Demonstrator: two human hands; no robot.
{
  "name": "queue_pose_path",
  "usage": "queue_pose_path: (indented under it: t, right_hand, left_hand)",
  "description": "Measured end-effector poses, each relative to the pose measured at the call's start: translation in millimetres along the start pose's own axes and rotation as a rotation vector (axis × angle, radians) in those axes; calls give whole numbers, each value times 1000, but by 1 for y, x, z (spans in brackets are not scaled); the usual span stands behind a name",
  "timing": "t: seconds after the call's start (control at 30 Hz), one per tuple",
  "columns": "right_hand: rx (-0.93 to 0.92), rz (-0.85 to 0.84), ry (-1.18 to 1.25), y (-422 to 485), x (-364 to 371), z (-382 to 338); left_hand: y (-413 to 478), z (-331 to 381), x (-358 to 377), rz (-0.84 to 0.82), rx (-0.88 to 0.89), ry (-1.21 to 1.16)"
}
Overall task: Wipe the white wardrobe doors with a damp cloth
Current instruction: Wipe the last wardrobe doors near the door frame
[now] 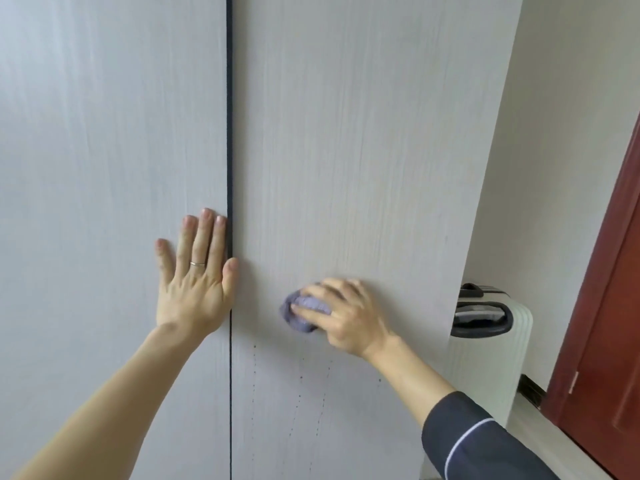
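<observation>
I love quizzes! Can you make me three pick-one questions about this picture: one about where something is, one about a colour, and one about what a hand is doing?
1. Where is the cloth?
A) on the floor
B) against the right door
C) on a chair

2. What colour is the cloth?
A) red
B) bluish purple
C) yellow

3. How is the left hand?
A) in a fist
B) holding a cup
C) flat, fingers straight

Answers:
1 B: the right hand presses it to that door, right of the dark gap.
2 B: it shows bluish purple between the fingers.
3 C: its palm lies flat on the left door, with a ring on one finger.
</observation>
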State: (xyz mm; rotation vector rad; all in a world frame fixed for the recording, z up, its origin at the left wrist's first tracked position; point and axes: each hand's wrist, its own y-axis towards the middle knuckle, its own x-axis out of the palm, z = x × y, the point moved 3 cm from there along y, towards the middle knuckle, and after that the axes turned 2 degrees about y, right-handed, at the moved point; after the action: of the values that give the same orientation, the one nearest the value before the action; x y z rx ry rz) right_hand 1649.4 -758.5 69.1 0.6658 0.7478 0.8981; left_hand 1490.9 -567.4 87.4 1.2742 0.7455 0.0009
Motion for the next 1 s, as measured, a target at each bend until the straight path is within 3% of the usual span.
queue_pose_path:
  t: [0.1,0.17,0.23,0.4,0.47,0.57,0.63,0.73,0.87,0.93,1.0]
  right_hand:
    - [518,265,-41,33,-22,34]
    - [673,319,-60,44,-23,30]
    - [560,244,-63,35,-5,-2]
    - [-174,-246,7,-38,32,-84]
    - [-90,-210,2,-25,24,-67]
    - [355,61,-19,36,3,-23]
    - [519,175,-29,57,3,-16]
    - [421,136,-28,33,27,-52]
    - [-143,-232,-15,-29,51,-113]
    - [-80,-182,-32,-14,44,-99]
    - [196,1,-64,18,30,-69]
  left_hand:
    - [2,1,-1,20,1,-12]
    - [1,1,-2,2,6,-35]
    - [-12,-5,3,-13,56,-35]
    - [-101,-37,39,-55,182,65]
    - [-125,-46,52,-66,211,105]
    - [-119,-50,59,-74,214,143]
    - [-118,-51,61,-80,205,144]
    - [-121,-52,63,-72,214,134]
    - [-126,-55,64,-19,209,130]
    - [-127,-56,65,2,217,119]
    - [-126,-56,67,17,212,121]
